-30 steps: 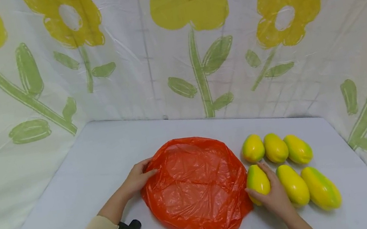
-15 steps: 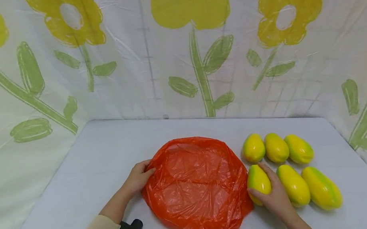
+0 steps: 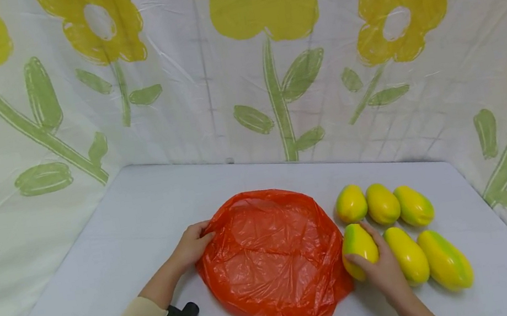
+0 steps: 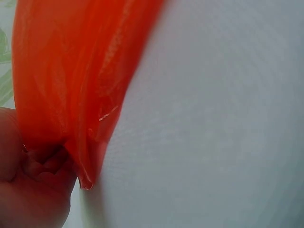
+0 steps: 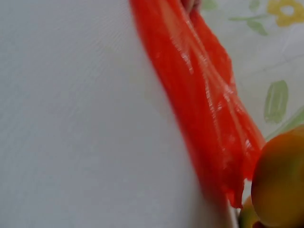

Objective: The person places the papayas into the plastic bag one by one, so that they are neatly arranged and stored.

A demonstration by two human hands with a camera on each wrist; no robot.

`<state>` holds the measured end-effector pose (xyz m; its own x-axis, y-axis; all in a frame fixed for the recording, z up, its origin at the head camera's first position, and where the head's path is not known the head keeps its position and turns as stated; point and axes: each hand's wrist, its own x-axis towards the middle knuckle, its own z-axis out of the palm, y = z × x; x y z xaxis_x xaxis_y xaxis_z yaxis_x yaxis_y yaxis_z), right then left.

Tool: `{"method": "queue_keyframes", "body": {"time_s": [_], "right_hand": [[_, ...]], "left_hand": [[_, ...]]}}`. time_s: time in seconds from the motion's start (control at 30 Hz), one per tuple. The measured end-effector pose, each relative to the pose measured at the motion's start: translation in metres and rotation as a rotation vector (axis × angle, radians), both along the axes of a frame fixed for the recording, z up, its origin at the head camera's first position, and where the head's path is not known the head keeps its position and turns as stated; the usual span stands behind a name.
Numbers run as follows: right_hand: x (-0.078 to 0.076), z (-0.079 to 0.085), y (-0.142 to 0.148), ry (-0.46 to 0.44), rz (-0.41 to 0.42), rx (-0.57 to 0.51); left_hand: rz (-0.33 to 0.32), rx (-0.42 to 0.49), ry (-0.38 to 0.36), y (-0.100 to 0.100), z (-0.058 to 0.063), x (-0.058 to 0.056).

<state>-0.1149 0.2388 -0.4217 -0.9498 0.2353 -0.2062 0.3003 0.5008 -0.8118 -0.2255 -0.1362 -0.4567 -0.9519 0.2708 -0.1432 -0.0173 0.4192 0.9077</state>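
A red plastic bag (image 3: 270, 256) lies spread open in the middle of the table in the head view. On its left edge, my left hand (image 3: 191, 245) grips the rim; the left wrist view shows the bag's folds (image 4: 57, 76) between thumb and fingers (image 4: 45, 164). My right hand (image 3: 382, 262) holds a glossy yellow-green papaya (image 3: 360, 252) beside the bag's right edge. That papaya (image 5: 280, 175) also shows at the right edge of the right wrist view, close to the red bag (image 5: 204, 104). The right hand's fingertips are partly hidden behind the fruit.
Several more papayas stand right of the bag: a back row with a papaya (image 3: 382, 203) at its middle, and two in front, one papaya (image 3: 407, 255) close to my right hand. A flowered curtain (image 3: 190, 79) hangs behind the white table (image 3: 163, 190).
The papaya in my right hand has risen slightly and tilted a little since half a second ago. My left hand keeps its grip on the bag's rim.
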Motion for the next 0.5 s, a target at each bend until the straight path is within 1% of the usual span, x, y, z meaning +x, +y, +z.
{"method": "queue_keyframes", "body": {"time_s": [0.2,0.3,0.5], "right_hand": [[-0.004,0.014,-0.006,0.044,-0.021,-0.087],[-0.008,0.021,-0.010,0.073,-0.023,-0.116],[-0.019,0.032,-0.023,0.132,-0.007,-0.212]], "left_hand": [[0.000,-0.001,0.009,0.000,0.001,0.000],[0.003,-0.005,0.007,0.000,0.002,0.000],[0.007,0.002,-0.003,0.001,0.002,0.001]]}}
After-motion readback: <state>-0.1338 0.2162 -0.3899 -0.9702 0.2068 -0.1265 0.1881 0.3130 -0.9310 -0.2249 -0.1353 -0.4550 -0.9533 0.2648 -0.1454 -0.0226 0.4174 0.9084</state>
